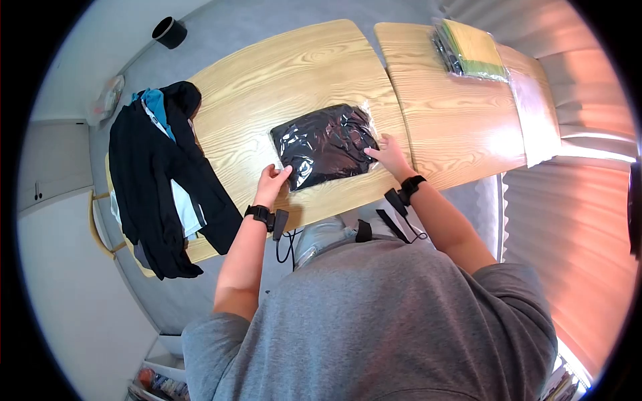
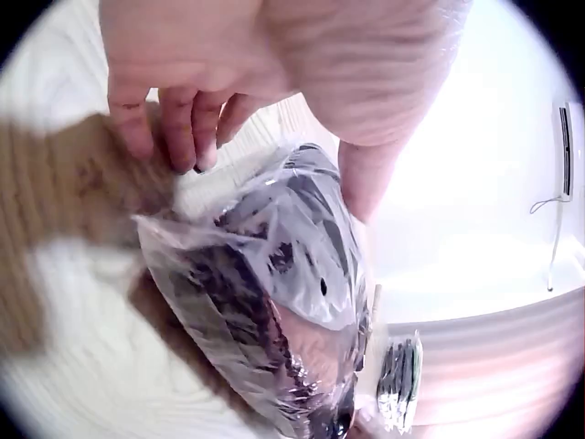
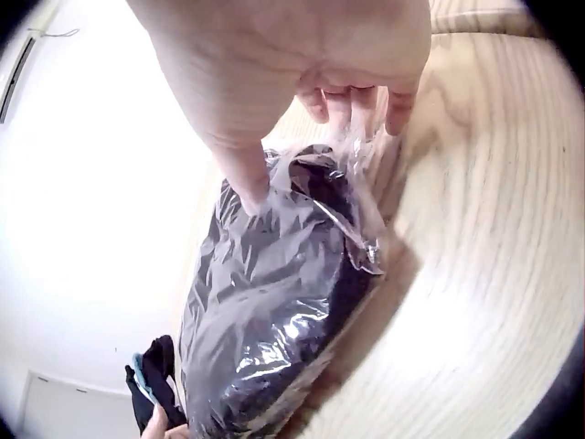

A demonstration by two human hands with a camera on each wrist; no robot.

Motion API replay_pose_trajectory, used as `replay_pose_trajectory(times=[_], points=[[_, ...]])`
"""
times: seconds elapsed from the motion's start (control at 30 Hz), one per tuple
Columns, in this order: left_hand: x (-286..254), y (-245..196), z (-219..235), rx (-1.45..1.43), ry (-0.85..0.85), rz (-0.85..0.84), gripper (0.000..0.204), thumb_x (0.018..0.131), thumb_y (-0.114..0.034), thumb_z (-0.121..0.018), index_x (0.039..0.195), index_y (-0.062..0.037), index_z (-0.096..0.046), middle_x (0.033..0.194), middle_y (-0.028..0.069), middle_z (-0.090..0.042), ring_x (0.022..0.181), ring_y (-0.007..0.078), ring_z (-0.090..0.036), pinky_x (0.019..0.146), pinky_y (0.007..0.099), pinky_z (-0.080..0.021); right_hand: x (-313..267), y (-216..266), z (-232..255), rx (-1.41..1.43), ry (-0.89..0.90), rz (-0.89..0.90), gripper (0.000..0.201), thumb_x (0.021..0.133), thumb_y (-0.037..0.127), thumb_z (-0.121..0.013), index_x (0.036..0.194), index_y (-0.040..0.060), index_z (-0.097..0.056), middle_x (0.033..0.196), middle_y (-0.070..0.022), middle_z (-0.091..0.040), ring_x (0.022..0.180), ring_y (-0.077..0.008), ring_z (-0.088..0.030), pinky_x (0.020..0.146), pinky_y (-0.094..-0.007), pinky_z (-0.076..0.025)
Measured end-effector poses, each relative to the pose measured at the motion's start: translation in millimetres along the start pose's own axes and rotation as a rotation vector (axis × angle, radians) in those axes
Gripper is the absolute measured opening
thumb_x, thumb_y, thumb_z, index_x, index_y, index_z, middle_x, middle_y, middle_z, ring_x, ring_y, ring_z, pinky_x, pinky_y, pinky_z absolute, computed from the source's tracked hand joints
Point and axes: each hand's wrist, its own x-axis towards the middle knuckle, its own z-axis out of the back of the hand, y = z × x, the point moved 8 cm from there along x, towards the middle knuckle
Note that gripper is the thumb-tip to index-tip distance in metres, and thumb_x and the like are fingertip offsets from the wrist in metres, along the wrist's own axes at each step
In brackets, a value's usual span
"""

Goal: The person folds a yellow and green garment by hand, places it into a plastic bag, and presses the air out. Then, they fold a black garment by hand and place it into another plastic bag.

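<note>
A folded black garment in a clear plastic bag [image 1: 324, 144] lies flat on the wooden table in front of the person. At its left end, the left hand [image 1: 272, 184] touches the bag with the thumb [image 2: 364, 178]; its other fingers [image 2: 183, 128] bend loosely beside the bag, with tabletop showing between. The right hand [image 1: 393, 157] grips the right end, thumb [image 3: 245, 178] on the bag's top and fingers [image 3: 361, 110] at the loose clear plastic along the edge. In the right wrist view, the bag [image 3: 265, 283] shows creased, shiny film over the dark cloth.
Black clothes [image 1: 160, 167] with blue and white pieces are heaped at the table's left. On a second table [image 1: 455, 120] at the right, bagged yellow-green and dark items [image 1: 471, 50] form a stack. A dark bin [image 1: 169, 33] stands on the floor beyond; a curtain [image 1: 575, 220] hangs at right.
</note>
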Motion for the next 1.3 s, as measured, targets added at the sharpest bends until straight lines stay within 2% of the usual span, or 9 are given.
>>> replay_pose_trajectory(times=[0.17, 0.23, 0.43, 0.67, 0.73, 0.87, 1.0, 1.07, 1.3], points=[[-18, -24, -33, -0.12, 0.211, 0.09, 0.05, 0.08, -0.026, -0.073, 0.11, 0.0077, -0.052, 0.098, 0.0093, -0.062, 0.086, 0.0154, -0.058, 0.078, 0.0279, -0.046, -2, 3, -24, 0.154, 0.225, -0.167, 0.07, 0.067, 0.024, -0.082, 0.118, -0.0107, -0.048, 0.098, -0.0186, -0.063, 0.086, -0.0242, -0.062, 0.075, -0.0332, -0.049], [-15, -15, -33, -0.132, 0.17, 0.073, 0.048, 0.08, -0.026, -0.073, 0.109, 0.0076, -0.053, 0.097, 0.0093, -0.062, 0.086, 0.0151, -0.058, 0.077, 0.0282, -0.045, -4, 10, -26, 0.141, 0.211, -0.166, 0.047, 0.07, 0.02, -0.079, 0.101, -0.0091, -0.06, 0.09, -0.0154, -0.066, 0.082, -0.0202, -0.062, 0.072, -0.0324, -0.049], [-31, -28, -44, -0.019, 0.049, 0.028, 0.047, 0.082, -0.029, -0.071, 0.103, 0.0098, -0.056, 0.094, 0.0114, -0.064, 0.081, 0.0147, -0.059, 0.072, 0.0285, -0.047, -21, 24, 4, 0.452, 0.291, -0.155, 0.035, 0.079, 0.02, -0.068, 0.1, -0.0066, -0.061, 0.09, -0.0113, -0.065, 0.081, -0.0173, -0.06, 0.071, -0.0311, -0.048], [-61, -101, -116, 0.143, 0.056, 0.037, 0.054, 0.084, -0.037, -0.067, 0.104, 0.0127, -0.056, 0.092, 0.0149, -0.064, 0.08, 0.0172, -0.059, 0.07, 0.03, -0.048, -29, 24, 118, 0.51, 0.391, -0.259, 0.019, 0.077, 0.01, -0.058, 0.091, -0.0025, -0.062, 0.081, -0.0072, -0.063, 0.073, -0.0142, -0.058, 0.061, -0.0279, -0.047], [-63, -120, -149, 0.113, 0.067, 0.032, 0.055, 0.084, -0.036, -0.067, 0.107, 0.0129, -0.055, 0.094, 0.0154, -0.064, 0.081, 0.0176, -0.059, 0.07, 0.0301, -0.048, -26, 38, 163, 0.52, 0.42, -0.167, 0.022, 0.077, 0.006, -0.057, 0.096, -0.0041, -0.061, 0.082, -0.0068, -0.062, 0.074, -0.0152, -0.058, 0.068, -0.0283, -0.047], [-64, -180, -232, 0.094, 0.062, -0.117, 0.049, 0.086, -0.033, -0.066, 0.107, 0.0103, -0.056, 0.091, 0.0139, -0.064, 0.079, 0.0166, -0.059, 0.068, 0.0296, -0.047, -4, 42, 267, 0.508, 0.26, -0.012, 0.026, 0.078, 0.004, -0.055, 0.103, -0.0052, -0.059, 0.083, -0.0059, -0.061, 0.074, -0.016, -0.057, 0.069, -0.0292, -0.046], [-38, -255, -321, 0.172, 0.033, -0.453, 0.033, 0.088, -0.024, -0.064, 0.099, 0.0053, -0.057, 0.084, 0.0098, -0.063, 0.074, 0.0128, -0.056, 0.065, 0.0275, -0.045, 38, 37, 368, 0.661, 0.072, 0.085, 0.032, 0.078, 0.002, -0.055, 0.109, -0.0044, -0.058, 0.088, -0.0046, -0.061, 0.079, -0.0144, -0.056, 0.071, -0.0275, -0.045], [-30, -287, -370, -0.013, 0.083, -0.55, 0.031, 0.088, -0.023, -0.064, 0.101, 0.0046, -0.056, 0.085, 0.0088, -0.063, 0.074, 0.0122, -0.055, 0.065, 0.0269, -0.045, 71, 23, 407, 0.668, 0.038, 0.097, 0.033, 0.078, 0.002, -0.055, 0.11, -0.0037, -0.058, 0.089, -0.0042, -0.06, 0.078, -0.0133, -0.055, 0.07, -0.0262, -0.044], [32, -395, -458, 0.146, 0.034, -0.68, 0.033, 0.087, -0.026, -0.065, 0.098, 0.003, -0.055, 0.082, 0.009, -0.06, 0.073, 0.0168, -0.052, 0.066, 0.032, -0.043, 190, 12, 492, 0.623, -0.151, 0.13, 0.036, 0.076, 0.005, -0.057, 0.111, -0.0027, -0.058, 0.086, -0.0046, -0.06, 0.073, -0.0116, -0.054, 0.063, -0.0247, -0.043]])
